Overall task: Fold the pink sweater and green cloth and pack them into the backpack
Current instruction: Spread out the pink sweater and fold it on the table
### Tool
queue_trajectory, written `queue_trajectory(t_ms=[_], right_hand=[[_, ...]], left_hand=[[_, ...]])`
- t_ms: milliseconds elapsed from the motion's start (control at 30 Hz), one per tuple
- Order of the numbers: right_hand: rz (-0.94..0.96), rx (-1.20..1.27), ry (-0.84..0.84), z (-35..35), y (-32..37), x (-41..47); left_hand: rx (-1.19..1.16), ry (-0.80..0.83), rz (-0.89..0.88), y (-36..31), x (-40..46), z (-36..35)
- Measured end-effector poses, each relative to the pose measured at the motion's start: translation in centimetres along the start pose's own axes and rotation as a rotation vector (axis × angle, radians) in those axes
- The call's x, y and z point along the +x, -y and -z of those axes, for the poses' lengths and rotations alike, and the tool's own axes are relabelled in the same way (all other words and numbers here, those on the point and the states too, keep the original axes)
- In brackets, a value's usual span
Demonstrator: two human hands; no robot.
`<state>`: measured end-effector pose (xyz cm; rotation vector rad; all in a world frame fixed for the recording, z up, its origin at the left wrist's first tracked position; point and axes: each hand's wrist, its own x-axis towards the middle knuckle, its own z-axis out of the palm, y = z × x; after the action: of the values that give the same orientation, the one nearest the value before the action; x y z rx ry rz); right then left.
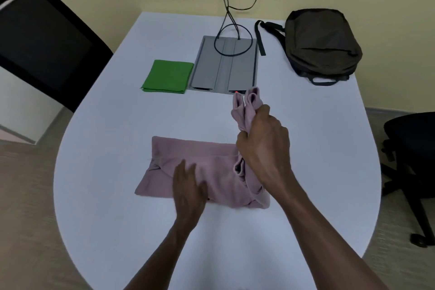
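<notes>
Pink sweater point(202, 167) lies part-folded on the white table point(117, 125), soft and limp knit that will likely sag and slide unless pinned. Left hand point(189, 189) presses flat on its middle, fingers spread, gripping nothing. Right hand point(263, 146) is clenched round both bunched sleeves, lifted above the body's right edge. Beyond the left hand sits the folded green cloth point(168, 76); beyond the right, the backpack point(322, 42), apparently zipped.
</notes>
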<state>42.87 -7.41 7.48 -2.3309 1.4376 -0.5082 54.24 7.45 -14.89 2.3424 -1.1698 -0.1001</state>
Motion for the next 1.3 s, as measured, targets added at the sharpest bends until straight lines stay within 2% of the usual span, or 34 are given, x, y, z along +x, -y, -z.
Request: queue_trajectory(t_ms=[67, 133, 200, 267, 367, 433, 467, 567, 600, 700, 767, 833, 900, 967, 1033, 1100, 1200, 1300], right_hand=[[0.033, -0.003, 0.002, -0.9, 1.5, 0.2], [0.069, 0.009, 0.018, -2.0, 3.1, 0.2], [0.094, 0.034, 0.048, -3.2, 4.9, 0.3], [0.119, 0.038, 0.097, -4.7, 6.8, 0.3], [0.138, 0.035, 0.183, -7.6, 9.2, 0.1], [0.15, 0.032, 0.23, -9.9, 10.6, -0.3], [0.155, 0.027, 0.253, -11.1, 11.1, -0.5], [0.139, 0.023, 0.29, -15.0, 12.4, -1.3], [0.129, 0.038, 0.299, -16.3, 12.7, -1.8], [0.071, 0.17, 0.394, -19.4, 12.8, -3.0], [0.035, 0.285, 0.507, -20.5, 12.0, -3.2], [0.019, 0.407, 0.644, -21.0, 10.6, -3.0], [-0.027, 0.507, 0.761, -21.1, 9.0, -2.8], [-0.058, 0.583, 0.823, -21.3, 7.3, -2.8], [-0.031, 0.62, 0.813, -21.2, 5.8, -3.0], [0.091, 0.552, 0.68, -20.8, 4.3, -3.4], [0.376, 0.238, 0.483, -20.6, 1.4, -4.2], [0.561, -0.052, 0.528, -21.4, -1.4, -5.1]], left_hand=[[-0.014, 0.136, 0.078, 2.5, -0.5, 0.3], [-0.041, 0.24, 0.063, 4.2, -0.8, 0.3], [-0.039, 0.296, 0.017, 5.0, -0.7, 0.2], [-0.109, 0.332, 0.047, 5.4, -0.5, 0.3], [-0.369, 0.393, 0.213, 4.9, 0.1, 1.8], [-0.617, 0.383, 0.418, 4.6, 0.7, 3.7], [-0.735, 0.325, 0.529, 4.5, 1.2, 5.0], [-1.058, 0.011, 0.758, 6.3, 2.8, 8.3], [-1.157, 0.02, 0.786, 7.3, 3.6, 9.3], [-1.267, 0.291, 0.793, 8.6, 6.2, 12.5], [-1.156, 0.414, 0.752, 8.7, 7.6, 13.6], [-1.013, 0.439, 0.698, 8.4, 8.5, 13.9], [-0.872, 0.42, 0.652, 8.3, 9.0, 13.4], [-0.562, 0.374, 0.551, 8.9, 9.2, 12.0], [-0.293, 0.299, 0.471, 9.3, 9.4, 10.9], [-0.181, 0.259, 0.446, 9.7, 9.2, 10.0], [-0.009, 0.229, 0.412, 10.8, 8.9, 9.1], [0.061, 0.362, 0.467, 12.6, 9.5, 8.0]])
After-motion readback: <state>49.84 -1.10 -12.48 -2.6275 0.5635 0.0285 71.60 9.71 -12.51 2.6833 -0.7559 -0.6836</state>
